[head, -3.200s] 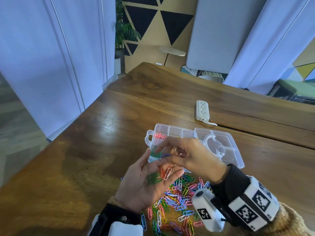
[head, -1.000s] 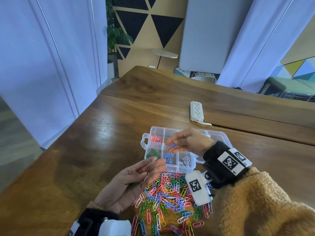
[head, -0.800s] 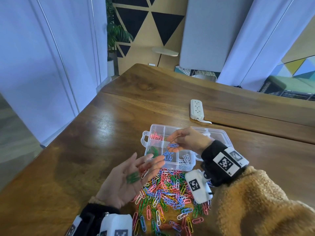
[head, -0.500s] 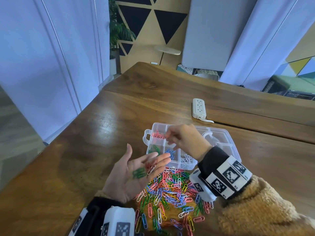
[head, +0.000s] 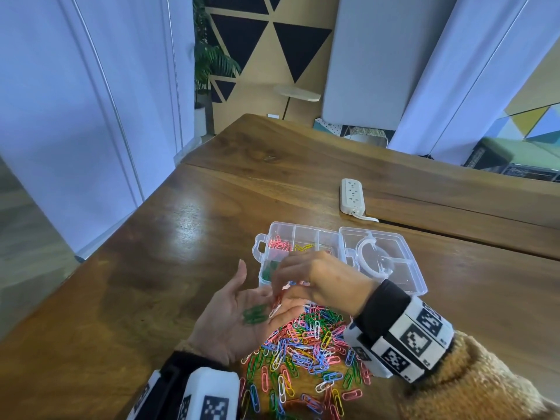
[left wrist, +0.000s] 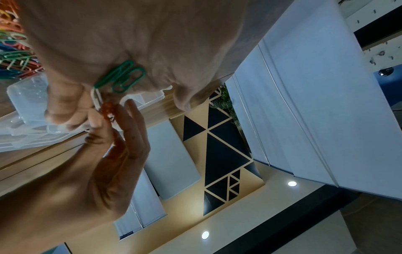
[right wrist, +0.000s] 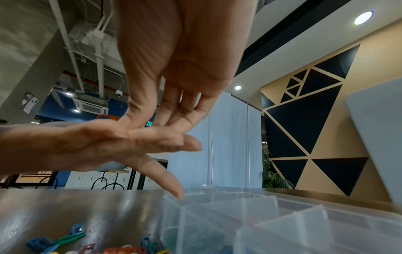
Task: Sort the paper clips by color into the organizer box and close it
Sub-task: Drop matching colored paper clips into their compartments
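Head view: right hand [head: 325, 278] back at left palm [head: 239, 316] (previously over box [head: 306, 237])

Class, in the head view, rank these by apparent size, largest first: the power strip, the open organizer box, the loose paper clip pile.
1. loose paper clip pile
2. organizer box; partly hidden, so close to the pile
3. power strip; farther away

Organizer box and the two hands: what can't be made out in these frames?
- Near compartments of the organizer box: head view, hidden behind the right hand.
- Green clips on the left hand: exact count unclear, overlapping in both views.
- Orange clip at the right fingertips: partly covered by fingers; grip unclear.
- Loose clip pile: cut off by the bottom edge.
- Right wrist view: box contents blurred.
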